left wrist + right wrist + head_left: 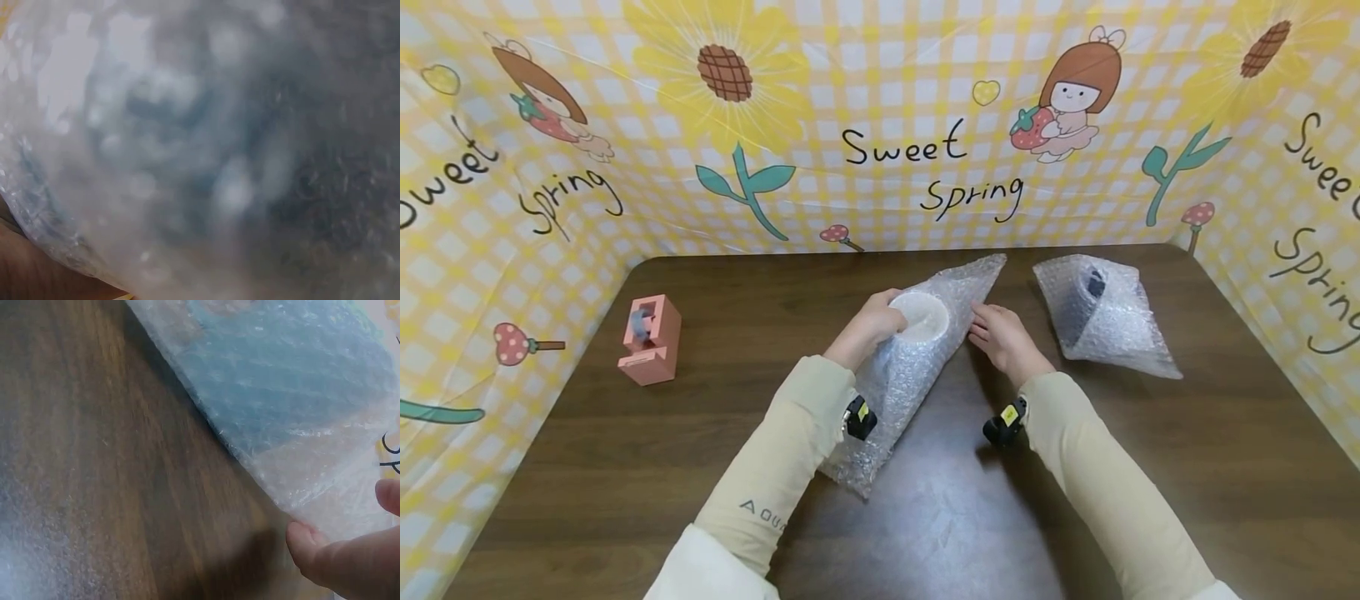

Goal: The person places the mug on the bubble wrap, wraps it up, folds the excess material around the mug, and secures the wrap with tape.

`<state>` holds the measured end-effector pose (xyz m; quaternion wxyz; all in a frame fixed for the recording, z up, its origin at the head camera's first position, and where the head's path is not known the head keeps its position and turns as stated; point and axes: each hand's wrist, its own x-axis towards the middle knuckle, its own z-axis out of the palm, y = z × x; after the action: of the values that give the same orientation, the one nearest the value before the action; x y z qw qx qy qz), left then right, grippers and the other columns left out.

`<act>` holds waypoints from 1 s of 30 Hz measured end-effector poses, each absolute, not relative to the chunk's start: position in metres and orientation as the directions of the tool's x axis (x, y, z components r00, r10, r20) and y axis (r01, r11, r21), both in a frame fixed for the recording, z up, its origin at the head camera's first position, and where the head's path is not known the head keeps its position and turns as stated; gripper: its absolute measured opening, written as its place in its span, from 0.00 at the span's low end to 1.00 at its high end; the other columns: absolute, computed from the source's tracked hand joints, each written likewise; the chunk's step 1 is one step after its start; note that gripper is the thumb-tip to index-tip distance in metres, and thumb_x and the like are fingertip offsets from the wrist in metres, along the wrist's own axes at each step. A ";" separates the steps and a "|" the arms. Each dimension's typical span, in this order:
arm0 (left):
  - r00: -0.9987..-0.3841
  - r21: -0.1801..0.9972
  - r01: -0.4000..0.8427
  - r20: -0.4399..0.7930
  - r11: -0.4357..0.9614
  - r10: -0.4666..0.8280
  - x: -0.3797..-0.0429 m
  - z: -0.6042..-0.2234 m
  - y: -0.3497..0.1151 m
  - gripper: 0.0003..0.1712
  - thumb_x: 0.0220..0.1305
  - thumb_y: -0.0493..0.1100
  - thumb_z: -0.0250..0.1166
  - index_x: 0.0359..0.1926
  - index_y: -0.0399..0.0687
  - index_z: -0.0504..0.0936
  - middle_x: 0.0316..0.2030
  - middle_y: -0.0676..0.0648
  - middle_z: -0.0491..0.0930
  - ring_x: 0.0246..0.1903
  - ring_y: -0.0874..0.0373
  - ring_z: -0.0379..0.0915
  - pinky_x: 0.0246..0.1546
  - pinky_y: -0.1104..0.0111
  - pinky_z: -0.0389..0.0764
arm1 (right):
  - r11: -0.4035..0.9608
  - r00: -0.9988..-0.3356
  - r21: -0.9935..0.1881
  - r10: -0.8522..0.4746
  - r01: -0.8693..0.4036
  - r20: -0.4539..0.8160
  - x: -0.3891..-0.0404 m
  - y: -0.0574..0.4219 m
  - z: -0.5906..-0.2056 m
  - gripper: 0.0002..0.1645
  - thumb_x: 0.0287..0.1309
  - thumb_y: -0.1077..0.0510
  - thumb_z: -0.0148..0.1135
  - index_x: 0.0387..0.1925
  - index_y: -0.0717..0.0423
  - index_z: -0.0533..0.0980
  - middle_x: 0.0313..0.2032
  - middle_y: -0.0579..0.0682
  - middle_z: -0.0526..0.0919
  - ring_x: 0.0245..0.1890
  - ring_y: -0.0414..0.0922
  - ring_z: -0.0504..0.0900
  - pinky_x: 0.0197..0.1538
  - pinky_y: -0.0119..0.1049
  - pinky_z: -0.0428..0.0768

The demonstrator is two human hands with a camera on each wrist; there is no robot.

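A cup (922,317) with a round white mouth lies wrapped in a long sheet of clear bubble wrap (898,400), slanting across the middle of the table. In the right wrist view its side shows blue through the bubble wrap (281,375). My left hand (871,327) grips the cup at its rim, the thumb at the mouth and other fingers partly hidden. Blurred bubble wrap (187,137) fills most of the left wrist view. On the far side, my right hand (1006,340) touches the sheet's right edge with its fingertips, fingers apart and fairly straight.
To the right lies a second bubble-wrapped bundle (1101,312) with a dark thing inside. A pink tape dispenser (655,342) stands at the left of the dark wooden table (737,333). Patterned yellow cloth (895,208) hangs behind and at both sides.
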<state>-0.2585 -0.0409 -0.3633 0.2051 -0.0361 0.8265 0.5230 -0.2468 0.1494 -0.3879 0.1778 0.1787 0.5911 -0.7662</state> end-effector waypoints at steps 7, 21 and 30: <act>-0.930 0.862 -0.255 -0.343 0.439 0.133 -0.256 -0.363 -0.039 0.40 0.49 0.24 0.48 0.67 0.42 0.65 0.61 0.38 0.70 0.49 0.49 0.63 0.46 0.64 0.66 | -0.169 -0.899 -0.883 -0.061 0.438 -0.434 -0.250 0.148 -0.387 0.40 0.71 0.54 0.44 0.75 0.57 0.40 0.74 0.58 0.50 0.72 0.52 0.55 0.75 0.42 0.55; -0.947 0.867 -0.217 -0.298 0.449 0.119 -0.254 -0.366 -0.039 0.39 0.47 0.24 0.47 0.66 0.41 0.67 0.57 0.39 0.72 0.46 0.50 0.63 0.44 0.66 0.66 | -0.146 -0.949 -0.938 -0.018 0.313 -0.314 -0.247 0.144 -0.388 0.07 0.68 0.60 0.49 0.43 0.60 0.69 0.53 0.51 0.69 0.63 0.47 0.65 0.72 0.41 0.60; -0.960 0.896 -0.169 -0.244 0.411 0.137 -0.252 -0.369 -0.039 0.39 0.46 0.24 0.45 0.64 0.37 0.67 0.51 0.39 0.72 0.42 0.50 0.63 0.29 0.71 0.62 | -0.085 -0.978 -0.975 -0.074 0.203 -0.197 -0.243 0.141 -0.385 0.11 0.58 0.70 0.43 0.38 0.55 0.69 0.30 0.40 0.69 0.30 0.35 0.68 0.43 0.30 0.68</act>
<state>-0.2521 -0.0388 -0.3689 0.1413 -0.0096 0.8278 0.5428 -0.2427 0.1407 -0.3851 0.0943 0.0480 0.6696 -0.7351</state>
